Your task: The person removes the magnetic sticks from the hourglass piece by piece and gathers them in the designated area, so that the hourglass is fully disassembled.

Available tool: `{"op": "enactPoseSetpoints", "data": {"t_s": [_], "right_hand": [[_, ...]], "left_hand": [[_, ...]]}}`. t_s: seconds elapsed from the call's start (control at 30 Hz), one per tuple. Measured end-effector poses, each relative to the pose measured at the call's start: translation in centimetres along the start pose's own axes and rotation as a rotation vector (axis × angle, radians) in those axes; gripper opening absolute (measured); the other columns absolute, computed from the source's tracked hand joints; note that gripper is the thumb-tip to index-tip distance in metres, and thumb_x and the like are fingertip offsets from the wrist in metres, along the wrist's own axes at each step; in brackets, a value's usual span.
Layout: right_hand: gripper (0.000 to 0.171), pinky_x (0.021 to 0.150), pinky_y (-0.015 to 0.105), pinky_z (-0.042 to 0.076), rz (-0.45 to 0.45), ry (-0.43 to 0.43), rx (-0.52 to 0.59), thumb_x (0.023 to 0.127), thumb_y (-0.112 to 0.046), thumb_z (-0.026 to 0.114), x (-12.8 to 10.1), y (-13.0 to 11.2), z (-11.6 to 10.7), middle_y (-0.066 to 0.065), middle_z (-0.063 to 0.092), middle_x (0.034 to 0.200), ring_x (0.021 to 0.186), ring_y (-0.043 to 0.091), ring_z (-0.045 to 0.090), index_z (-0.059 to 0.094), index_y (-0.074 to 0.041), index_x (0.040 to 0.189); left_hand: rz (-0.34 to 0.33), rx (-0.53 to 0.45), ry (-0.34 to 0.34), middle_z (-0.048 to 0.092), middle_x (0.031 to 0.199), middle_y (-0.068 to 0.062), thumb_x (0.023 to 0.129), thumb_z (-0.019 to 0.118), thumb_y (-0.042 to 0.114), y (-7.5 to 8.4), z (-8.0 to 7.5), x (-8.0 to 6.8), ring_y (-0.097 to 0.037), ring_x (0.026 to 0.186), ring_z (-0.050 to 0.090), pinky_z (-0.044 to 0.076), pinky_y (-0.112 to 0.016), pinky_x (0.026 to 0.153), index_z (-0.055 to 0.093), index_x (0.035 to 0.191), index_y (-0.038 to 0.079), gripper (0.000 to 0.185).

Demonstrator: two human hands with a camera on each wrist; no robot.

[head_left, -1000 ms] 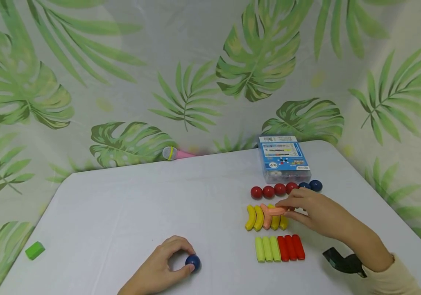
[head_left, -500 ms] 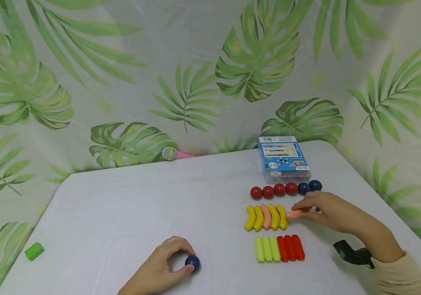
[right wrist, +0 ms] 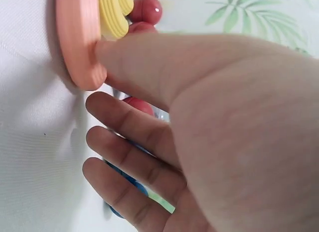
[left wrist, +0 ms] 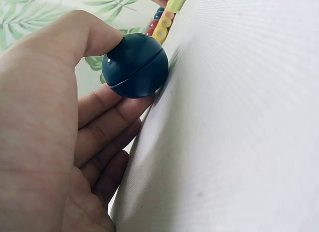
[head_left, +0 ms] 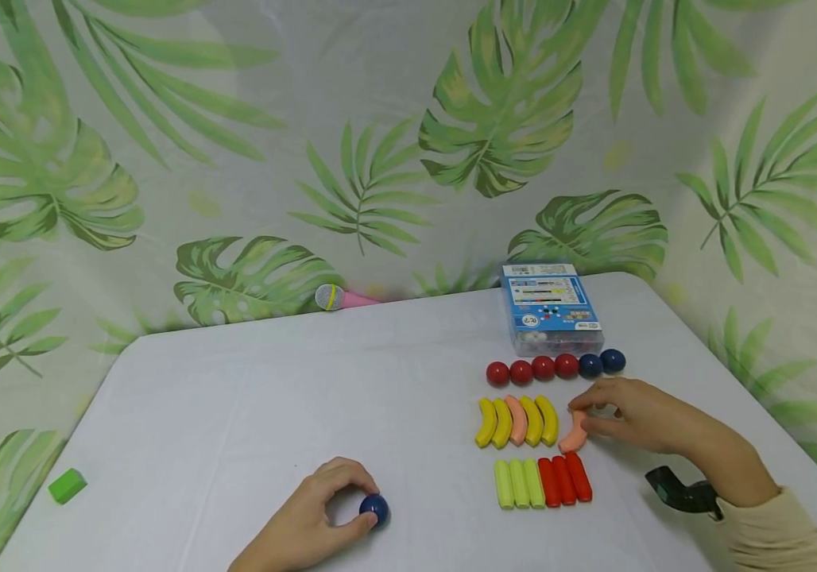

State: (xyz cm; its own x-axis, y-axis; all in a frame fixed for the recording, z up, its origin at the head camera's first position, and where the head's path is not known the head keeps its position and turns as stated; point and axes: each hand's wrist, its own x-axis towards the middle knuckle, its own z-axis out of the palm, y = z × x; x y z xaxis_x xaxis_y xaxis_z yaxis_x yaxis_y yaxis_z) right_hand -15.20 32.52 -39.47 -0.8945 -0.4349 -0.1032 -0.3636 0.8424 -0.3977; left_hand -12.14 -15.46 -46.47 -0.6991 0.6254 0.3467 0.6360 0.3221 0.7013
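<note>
My left hand (head_left: 311, 508) pinches a dark blue ball (head_left: 374, 509) against the white table. In the left wrist view, a groove runs around the ball (left wrist: 134, 67), with the thumb on one side and fingers on the other. Over on the right, my right hand (head_left: 633, 415) holds a salmon curved, banana-shaped piece (head_left: 574, 434) by its far end between thumb and index finger. This piece lies at the right end of a row of yellow curved pieces (head_left: 547, 419) with one salmon curved piece (head_left: 516, 419) among them. The right wrist view shows the other fingers extended.
Behind that row are red balls (head_left: 543, 368) and two blue balls (head_left: 602, 362); a clear box with a blue label (head_left: 551, 306) stands beyond. Lime sticks (head_left: 518, 483) and red sticks (head_left: 564, 480) lie in front. A green block (head_left: 67, 485) and a toy microphone (head_left: 344, 298) lie farther left.
My right hand has moved right with the salmon curved piece, from over the row to its right end. The piece has turned from sideways to roughly in line with the others. The left hand stays put.
</note>
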Motion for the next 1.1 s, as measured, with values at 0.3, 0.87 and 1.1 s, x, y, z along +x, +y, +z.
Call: {"op": "enactPoseSetpoints", "data": {"t_s": [0.3,0.87,1.1], "right_hand": [[0.059,0.074,0.029,0.054,0.143,-0.051,0.050,0.082,-0.051,0.083,0.09,-0.59,0.26,-0.004,0.068,0.104,0.093,0.015,0.059,0.071,-0.010,0.123],[0.056,0.070,0.026,0.055,0.124,0.019,0.001,0.089,-0.041,0.079,0.63,-0.78,0.68,0.003,0.070,0.111,0.090,0.015,0.061,0.066,-0.007,0.132],[0.054,0.070,0.033,0.058,0.157,0.028,-0.016,0.090,-0.040,0.079,0.67,-0.88,0.56,0.004,0.072,0.109,0.090,0.017,0.063,0.067,-0.008,0.132]], "left_hand": [[0.012,-0.001,0.004,0.066,0.111,0.016,0.094,0.078,0.023,0.07,-0.06,0.11,-0.008,0.105,0.061,0.051,-0.029,0.094,0.064,0.112,0.032,0.024],[-0.006,-0.003,-0.002,0.065,0.112,0.017,0.094,0.077,0.024,-0.14,0.06,-0.09,-0.008,0.106,0.061,0.051,-0.029,0.095,0.064,0.113,0.033,0.024],[-0.018,-0.016,-0.014,0.066,0.113,0.016,0.095,0.076,0.026,-0.15,0.01,-0.04,-0.008,0.107,0.061,0.051,-0.030,0.096,0.064,0.113,0.033,0.023]]}}
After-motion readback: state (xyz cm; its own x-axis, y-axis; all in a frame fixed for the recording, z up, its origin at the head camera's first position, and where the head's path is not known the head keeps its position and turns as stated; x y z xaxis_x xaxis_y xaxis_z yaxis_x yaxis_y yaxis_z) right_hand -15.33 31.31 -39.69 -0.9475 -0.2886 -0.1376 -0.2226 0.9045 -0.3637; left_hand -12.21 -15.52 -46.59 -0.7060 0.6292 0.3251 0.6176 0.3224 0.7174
